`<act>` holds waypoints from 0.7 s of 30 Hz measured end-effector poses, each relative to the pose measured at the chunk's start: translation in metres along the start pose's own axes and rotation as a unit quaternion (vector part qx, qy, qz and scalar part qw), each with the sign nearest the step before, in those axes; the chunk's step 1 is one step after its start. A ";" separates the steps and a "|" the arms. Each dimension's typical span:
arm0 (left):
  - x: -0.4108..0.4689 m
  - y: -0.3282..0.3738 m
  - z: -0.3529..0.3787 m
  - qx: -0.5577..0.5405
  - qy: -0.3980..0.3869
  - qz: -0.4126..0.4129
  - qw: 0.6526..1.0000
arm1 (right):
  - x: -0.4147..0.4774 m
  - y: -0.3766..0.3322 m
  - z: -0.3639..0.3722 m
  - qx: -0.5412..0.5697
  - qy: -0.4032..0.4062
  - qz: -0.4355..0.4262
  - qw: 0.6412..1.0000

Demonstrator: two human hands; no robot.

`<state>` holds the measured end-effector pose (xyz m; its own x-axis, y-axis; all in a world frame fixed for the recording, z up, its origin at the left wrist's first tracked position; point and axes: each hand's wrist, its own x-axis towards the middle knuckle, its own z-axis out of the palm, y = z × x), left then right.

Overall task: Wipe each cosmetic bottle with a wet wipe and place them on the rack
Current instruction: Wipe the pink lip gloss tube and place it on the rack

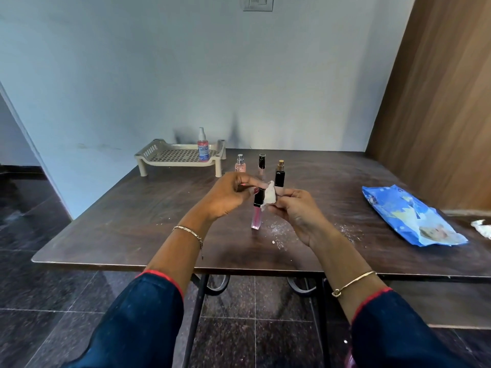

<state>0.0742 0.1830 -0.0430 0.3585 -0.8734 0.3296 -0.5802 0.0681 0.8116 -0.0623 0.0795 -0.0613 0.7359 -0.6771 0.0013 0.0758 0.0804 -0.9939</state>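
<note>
My left hand (228, 193) grips the black cap of a pink lip-gloss tube (256, 216), held upright above the table. Pressed against the cap is a crumpled white wet wipe (269, 199), pinched in my right hand (296, 211). Behind my hands stand three bottles: a pink spray bottle (240, 164), a slim black-capped tube (262, 163) and a black bottle with a gold top (279, 173). The beige perforated rack (170, 155) sits at the back left of the table, with a pink spray bottle with a blue label (203, 147) standing on it.
A blue wet-wipe pack (409, 216) lies on the right side of the dark wooden table (119, 229). A used white wipe (482, 228) lies at the far right edge. White crumbs are scattered near the table's middle. A wooden panel rises at the right.
</note>
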 end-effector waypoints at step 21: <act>0.002 -0.003 -0.002 0.087 0.099 0.006 0.991 | 0.013 0.040 0.013 -0.449 0.132 -0.122 0.875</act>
<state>0.0780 0.1821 -0.0440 0.4776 -0.7600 0.4408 -0.6967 -0.0219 0.7171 -0.0412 0.0839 -0.0993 0.5812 -0.7489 0.3182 -0.4377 -0.6174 -0.6536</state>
